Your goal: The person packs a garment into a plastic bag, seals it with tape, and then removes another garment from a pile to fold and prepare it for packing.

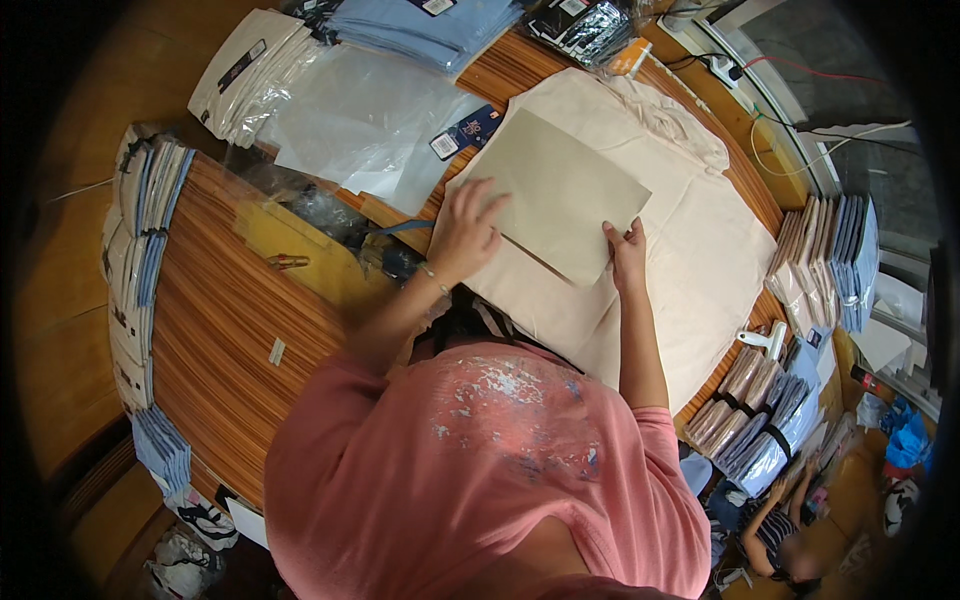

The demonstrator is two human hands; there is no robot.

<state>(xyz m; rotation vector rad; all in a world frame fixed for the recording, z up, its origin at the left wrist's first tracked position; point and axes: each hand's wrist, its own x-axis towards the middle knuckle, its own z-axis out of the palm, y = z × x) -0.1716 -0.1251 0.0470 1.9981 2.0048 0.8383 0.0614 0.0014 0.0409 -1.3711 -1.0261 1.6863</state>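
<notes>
A flat grey-beige cardboard sheet [570, 190] lies at a slant over a spread cream garment [680, 290] on the wooden table. At the sheet's right edge, the thumb and fingers of my right hand [628, 255] pinch it. My left hand [468, 228] hovers by the sheet's left edge, a little blurred, its fingers apart and bent; whether the fingertips touch the sheet I cannot tell. Just beyond that hand, a dark blue hang tag [468, 132] with a white label rests beside clear plastic bags [345, 125].
Packed cream garments [235, 80] and light blue ones [420, 30] lie along the far side. More bundles [750, 410] and a white-handled tool [765, 338] are at right. Folded stacks [140, 250] line the left edge. Another person [775, 530] is at lower right.
</notes>
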